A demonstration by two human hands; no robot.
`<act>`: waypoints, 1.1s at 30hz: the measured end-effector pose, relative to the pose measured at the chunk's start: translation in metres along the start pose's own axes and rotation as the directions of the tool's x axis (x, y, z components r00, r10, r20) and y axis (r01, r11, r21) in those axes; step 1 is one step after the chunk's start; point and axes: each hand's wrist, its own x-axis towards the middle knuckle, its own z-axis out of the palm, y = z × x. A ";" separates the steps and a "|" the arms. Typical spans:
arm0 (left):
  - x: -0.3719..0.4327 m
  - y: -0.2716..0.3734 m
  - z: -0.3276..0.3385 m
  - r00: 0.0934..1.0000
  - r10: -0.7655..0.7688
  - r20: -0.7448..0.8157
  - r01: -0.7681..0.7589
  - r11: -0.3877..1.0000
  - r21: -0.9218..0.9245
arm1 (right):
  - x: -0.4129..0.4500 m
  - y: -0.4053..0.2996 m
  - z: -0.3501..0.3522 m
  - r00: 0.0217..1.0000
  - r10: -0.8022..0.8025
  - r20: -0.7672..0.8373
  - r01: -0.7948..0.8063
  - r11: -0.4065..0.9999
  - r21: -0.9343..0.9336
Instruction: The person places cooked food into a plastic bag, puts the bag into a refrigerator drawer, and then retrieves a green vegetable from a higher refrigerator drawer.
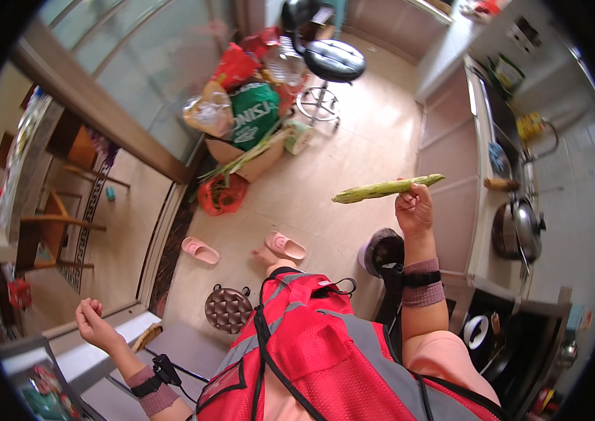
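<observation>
My right hand [414,209] grips a long, pale green vegetable stalk [368,192] near one end, with thumb and fingers pinched around it. The stalk lies roughly level in the air over the tiled floor, just left of the kitchen counter. Its surface is streaked darker in places, and the end away from my hand points left. My left hand [93,320] is at the lower left, fingers curled in, with no object seen in it. It hangs in the air beside a light-topped ledge [118,330].
A cardboard box [255,164] piled with bags stands by the sliding door, next to a red plastic bag [222,193]. Pink slippers [200,249], a tufted stool [228,310] and a dark-lined bin [383,251] are near my legs. A lidded pot [517,230] sits on the right counter.
</observation>
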 end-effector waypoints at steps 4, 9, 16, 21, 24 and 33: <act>-0.001 0.003 0.052 0.968 0.055 0.247 -0.057 0.998 0.000 | -0.042 -0.045 -0.048 0.899 -0.381 -0.216 0.318 0.907 -0.278; 0.006 0.018 0.099 0.923 0.089 0.374 -0.093 0.996 -0.009 | -0.074 -0.063 -0.116 0.584 -0.715 -0.385 0.461 0.682 -0.567; 0.016 0.051 0.165 0.860 0.133 0.493 -0.133 0.990 -0.035 | -0.083 -0.023 -0.266 0.202 -0.541 -0.816 -0.034 0.829 -0.558; 0.014 0.059 0.146 0.897 0.168 0.409 -0.158 0.986 -0.059 | -0.045 -0.005 -0.239 0.215 -0.365 -0.906 -0.101 0.914 -0.392; 0.011 0.052 0.110 0.939 0.176 0.297 -0.152 0.983 -0.100 | 0.003 -0.005 -0.219 0.578 -0.292 -0.762 -0.082 0.908 -0.411; -0.028 0.077 -0.007 0.965 0.251 0.077 -0.242 0.965 -0.101 | 0.086 0.099 0.061 0.989 0.147 0.016 -0.084 0.647 -0.758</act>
